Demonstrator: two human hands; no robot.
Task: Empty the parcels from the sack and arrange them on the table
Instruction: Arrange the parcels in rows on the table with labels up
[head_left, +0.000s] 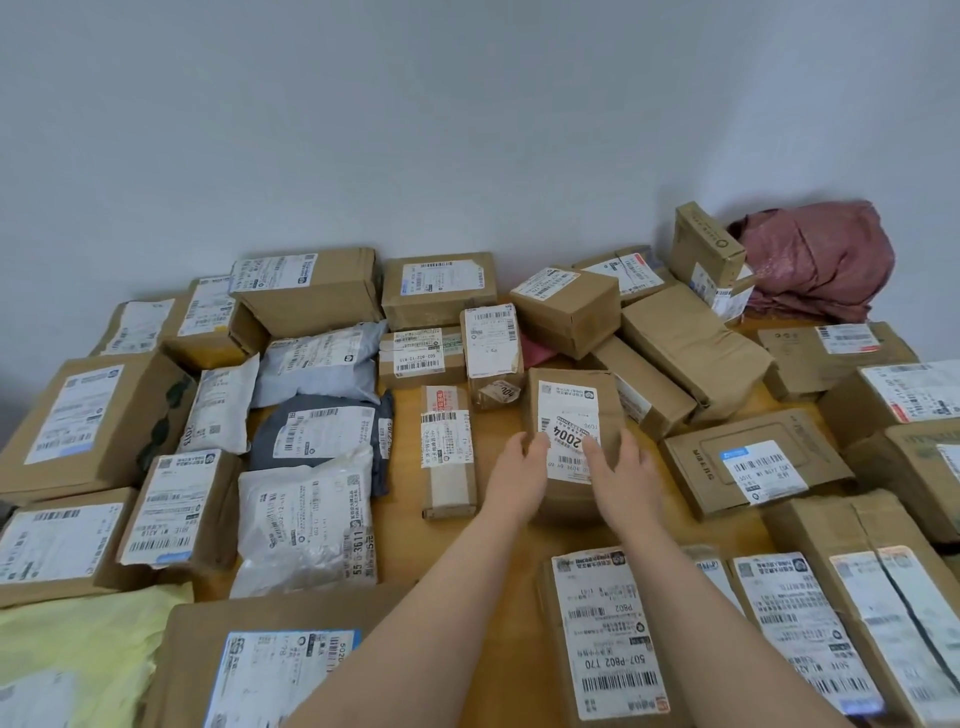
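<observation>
The parcel (571, 410) labelled 2004 lies in the middle of the bench (400, 545). Our left grip (519, 467) and right grip (621, 473) hold its near end from both sides. Other boxes (439, 291) and bags (317, 358) crowd the wooden top around it. A pink sack (821, 260) sits in the far right corner against the pale wall (467, 130).

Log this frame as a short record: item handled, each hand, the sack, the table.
item handled: brown parcel labelled 2004
left hand: grips the parcel's left edge
right hand: grips its right edge
sack: pink sack, crumpled at far right by the wall
table: wooden, crowded with boxes and mailer bags
</observation>
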